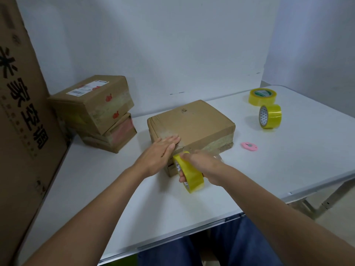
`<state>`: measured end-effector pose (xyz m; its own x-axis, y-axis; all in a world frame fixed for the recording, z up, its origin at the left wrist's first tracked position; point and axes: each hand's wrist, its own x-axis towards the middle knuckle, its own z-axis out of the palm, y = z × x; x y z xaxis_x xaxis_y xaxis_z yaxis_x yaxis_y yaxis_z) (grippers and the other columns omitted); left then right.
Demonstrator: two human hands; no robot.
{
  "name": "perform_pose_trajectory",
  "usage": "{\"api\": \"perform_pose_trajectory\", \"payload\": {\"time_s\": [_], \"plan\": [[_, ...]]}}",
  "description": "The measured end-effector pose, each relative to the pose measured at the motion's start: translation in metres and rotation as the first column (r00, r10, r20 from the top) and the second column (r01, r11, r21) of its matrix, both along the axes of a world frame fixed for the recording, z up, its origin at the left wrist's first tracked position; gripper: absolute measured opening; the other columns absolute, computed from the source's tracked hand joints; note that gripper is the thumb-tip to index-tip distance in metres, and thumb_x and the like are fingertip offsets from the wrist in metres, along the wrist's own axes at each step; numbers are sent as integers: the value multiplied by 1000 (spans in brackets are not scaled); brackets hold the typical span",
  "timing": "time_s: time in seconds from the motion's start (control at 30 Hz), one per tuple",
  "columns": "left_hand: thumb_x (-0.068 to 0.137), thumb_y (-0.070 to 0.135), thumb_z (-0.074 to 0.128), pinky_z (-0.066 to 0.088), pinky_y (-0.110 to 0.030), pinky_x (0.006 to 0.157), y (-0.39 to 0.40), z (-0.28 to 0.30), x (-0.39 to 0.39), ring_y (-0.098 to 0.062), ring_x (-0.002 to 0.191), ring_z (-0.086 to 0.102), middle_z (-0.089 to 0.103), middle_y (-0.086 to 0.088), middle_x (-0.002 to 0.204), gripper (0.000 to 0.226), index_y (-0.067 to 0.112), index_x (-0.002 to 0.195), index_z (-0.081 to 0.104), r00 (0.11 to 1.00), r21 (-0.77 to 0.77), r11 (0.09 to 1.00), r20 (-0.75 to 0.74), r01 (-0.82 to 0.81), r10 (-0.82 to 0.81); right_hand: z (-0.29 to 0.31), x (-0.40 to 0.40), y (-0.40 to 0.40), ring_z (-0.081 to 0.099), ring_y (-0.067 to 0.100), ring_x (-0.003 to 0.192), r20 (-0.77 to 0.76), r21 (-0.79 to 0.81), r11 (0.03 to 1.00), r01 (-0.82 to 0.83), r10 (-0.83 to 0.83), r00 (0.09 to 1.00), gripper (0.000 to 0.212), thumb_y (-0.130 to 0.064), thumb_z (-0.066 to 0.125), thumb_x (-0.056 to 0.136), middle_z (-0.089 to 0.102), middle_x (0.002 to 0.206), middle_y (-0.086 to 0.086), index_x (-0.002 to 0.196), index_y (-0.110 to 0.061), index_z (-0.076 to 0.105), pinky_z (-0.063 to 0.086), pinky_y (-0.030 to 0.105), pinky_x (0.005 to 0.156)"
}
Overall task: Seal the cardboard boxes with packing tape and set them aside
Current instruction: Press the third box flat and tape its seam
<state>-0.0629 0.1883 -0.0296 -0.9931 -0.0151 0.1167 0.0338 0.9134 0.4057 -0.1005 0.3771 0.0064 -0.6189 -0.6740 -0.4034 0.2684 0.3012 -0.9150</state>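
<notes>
Taping flat cardboard box point(192, 124) on white counter point(278, 160).
Left hand point(160, 153) spread flat on lid; right hand point(201, 166) gripping yellow tape roll point(189, 172).

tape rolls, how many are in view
3: one yellow tape roll gripped in the right hand at the box's near edge, one lying flat far right, one standing on edge just nearer.

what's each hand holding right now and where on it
The right hand grips a yellow tape roll with fingers through its core. The left hand holds nothing; it presses flat on the cardboard box.
</notes>
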Motion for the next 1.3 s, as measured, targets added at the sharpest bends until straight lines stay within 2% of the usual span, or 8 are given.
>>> {"api": "perform_pose_trajectory", "payload": {"time_s": [0.2,0.4,0.6,0.67,0.73,0.87,1.03,1.3], "plan": [[107,36,22,10,-28,122,3,1,-1,1,144,24,35,13,155,45,30,148,39,997,28,998,-48,-55,56,-10,10,7,64,19,51,124,8,1000,14,-15,992,29,-29,44,103,63,71,14,92,-4,56,55,28,57],[100,44,47,12,-27,118,13,-6,-4,-1,141,31,44,10,149,46,27,142,50,976,58,991,-173,-124,132,-14,11,4,66,20,52,86,17,1000,-24,23,996,30,-30,38,105,64,71,15,103,-4,52,55,24,51],[96,40,55,14,-34,120,15,-10,-4,-9,142,33,43,3,150,50,22,142,50,968,44,993,-221,-109,116,-25,5,6,68,28,71,84,38,995,-97,94,992,37,-41,35,104,68,77,13,105,-9,54,56,35,74],[94,39,59,13,-32,120,12,-14,-5,-10,143,33,42,2,151,53,22,143,48,967,-6,995,-235,-103,99,-31,-6,9,67,26,75,-16,103,994,-21,23,1000,43,-48,35,102,68,85,11,105,-12,58,57,33,71],[94,38,61,11,-29,119,9,-17,-6,-10,143,32,41,3,152,55,22,144,47,967,-47,994,-240,-96,82,-41,-29,16,64,26,80,-252,132,971,201,-163,954,40,-42,39,102,68,90,11,98,-12,65,55,38,81],[94,35,62,12,-30,119,9,-16,-8,-10,143,32,41,4,152,54,22,144,46,959,-44,994,-271,-102,87,-59,-87,53,54,34,110,-730,229,793,565,-244,638,26,-12,43,94,61,114,14,113,-10,61,42,39,88],[94,34,62,10,-28,118,9,-18,-9,-8,142,32,42,4,151,53,22,143,48,956,-32,994,-279,-105,93,-92,-131,81,27,33,138,-789,415,673,613,-70,611,49,-4,44,90,42,143,9,138,-15,45,28,44,110],[93,33,64,10,-23,117,11,-18,-7,1,138,30,44,6,150,52,22,141,51,953,5,996,-289,-93,91,-112,-130,99,46,42,109,-847,464,657,594,133,514,30,-14,49,98,46,126,20,125,-3,52,38,42,91]]}}
